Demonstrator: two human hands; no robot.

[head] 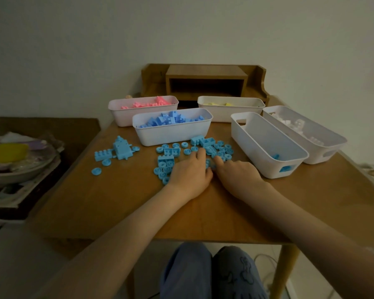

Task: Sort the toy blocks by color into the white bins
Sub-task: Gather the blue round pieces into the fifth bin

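Light blue blocks and wheels (pixel 172 152) lie scattered on the wooden table (pixel 121 203) in front of a white bin (pixel 173 134) heaped with darker blue blocks. My left hand (pixel 190 172) rests palm down on the pile, its fingers stretched over the pieces. My right hand (pixel 239 174) sits beside it, thumb touching small pieces, its fingers bent down and hidden. To the right, a long white bin (pixel 249 134) holds a few light blue pieces.
A bin of pink blocks (pixel 121 117) and one of yellow blocks (pixel 225 114) stand behind; a bin of white blocks (pixel 321 155) is far right. A light blue assembly (pixel 122 148) and loose wheel (pixel 96 171) lie left. A wooden shelf (pixel 205 80) stands at the back.
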